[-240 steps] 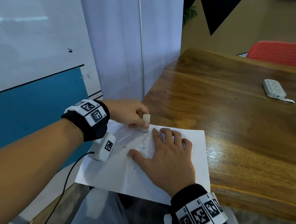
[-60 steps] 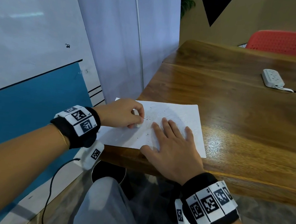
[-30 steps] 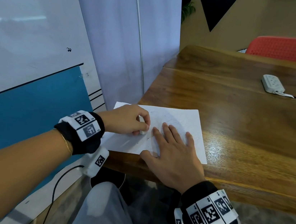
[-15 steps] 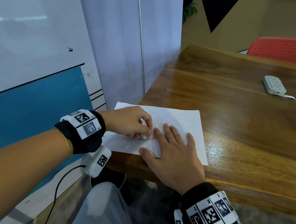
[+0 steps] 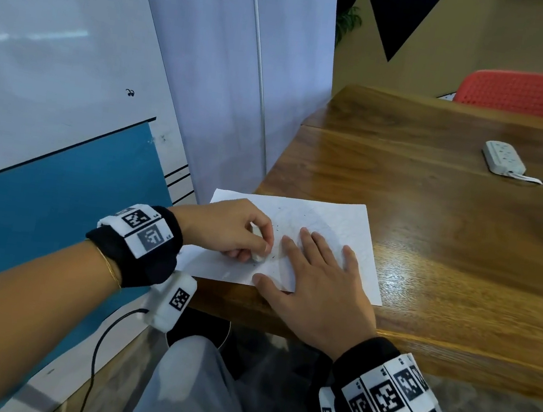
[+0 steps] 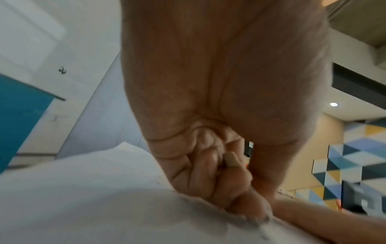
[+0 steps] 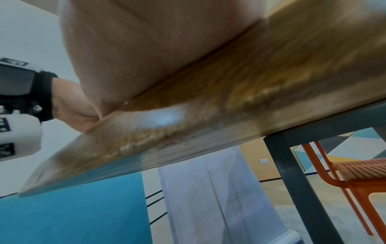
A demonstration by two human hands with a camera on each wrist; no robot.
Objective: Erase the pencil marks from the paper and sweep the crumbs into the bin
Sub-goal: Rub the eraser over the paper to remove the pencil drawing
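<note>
A white sheet of paper (image 5: 345, 236) lies on the near left corner of the wooden table (image 5: 449, 236), with faint pencil lines and dark crumbs on it. My left hand (image 5: 235, 232) pinches a small white eraser (image 5: 257, 256) and presses it on the sheet's near middle. In the left wrist view the curled fingers (image 6: 211, 171) sit right above the paper (image 6: 87, 198). My right hand (image 5: 315, 280) lies flat on the paper with fingers spread, holding it down beside the eraser. A dark round bin (image 5: 201, 331) shows below the table edge, mostly hidden by my left wrist and knee.
A white power strip (image 5: 503, 157) lies at the table's far right. A red chair (image 5: 533, 95) stands behind the table. A white and blue wall (image 5: 51, 107) and a pale curtain (image 5: 245, 81) close the left side. My knee (image 5: 190, 389) is under the table edge.
Eight seconds ago the paper overhung the table edge; now it lies fully on the table. Over the last second my left hand keeps rubbing the eraser, shifting slightly toward me.
</note>
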